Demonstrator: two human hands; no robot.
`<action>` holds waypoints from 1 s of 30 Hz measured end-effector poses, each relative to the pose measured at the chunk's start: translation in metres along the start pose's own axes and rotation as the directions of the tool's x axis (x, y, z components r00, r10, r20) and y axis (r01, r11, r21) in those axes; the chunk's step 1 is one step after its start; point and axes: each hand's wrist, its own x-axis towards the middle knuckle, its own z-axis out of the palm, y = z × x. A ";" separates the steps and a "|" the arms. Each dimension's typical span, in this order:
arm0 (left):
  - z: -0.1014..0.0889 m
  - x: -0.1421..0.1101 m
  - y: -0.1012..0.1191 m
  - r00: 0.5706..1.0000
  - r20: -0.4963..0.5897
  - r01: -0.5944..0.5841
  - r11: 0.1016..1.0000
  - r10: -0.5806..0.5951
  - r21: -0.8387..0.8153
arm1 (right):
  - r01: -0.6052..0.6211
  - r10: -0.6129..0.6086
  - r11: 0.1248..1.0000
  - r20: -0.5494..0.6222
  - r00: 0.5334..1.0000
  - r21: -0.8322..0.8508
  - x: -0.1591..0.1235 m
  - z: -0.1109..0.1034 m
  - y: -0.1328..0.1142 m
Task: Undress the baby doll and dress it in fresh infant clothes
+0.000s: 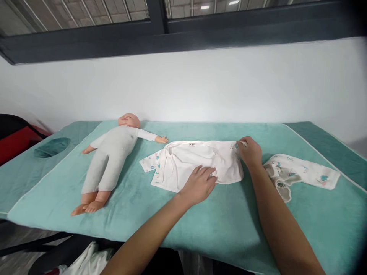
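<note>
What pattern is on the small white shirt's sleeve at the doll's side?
Small teal prints on white sleeve, seen in the head view.

The cover of the table (223,225) is of a soft green colour, near to turquoise, with thin pale lines by its two ends. The baby shirt (186,164) is white, and on its sleeve there are small teal figures. The baby trousers (309,172) are also white, with teal figures and some darker marks. The doll (114,145) has a greyish-white body and pinkish-tan head and feet. The wall (200,84) is white, and the window frame (100,44) is dark grey.
</note>
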 end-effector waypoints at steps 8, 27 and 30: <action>-0.001 -0.004 0.013 0.992 -0.058 -0.117 0.989 0.112 -0.090 | 0.130 -0.118 0.982 0.090 0.989 -0.134 -0.023 -0.001 -0.034; 0.008 -0.007 0.008 0.958 -0.062 0.274 0.956 -0.281 -0.103 | -0.240 -0.101 0.838 0.570 0.815 0.491 -0.033 -0.003 -0.024; 0.009 -0.006 0.007 0.937 -0.044 0.340 0.934 -0.346 -0.108 | -0.087 -0.040 0.966 0.474 0.880 0.243 -0.032 0.004 -0.021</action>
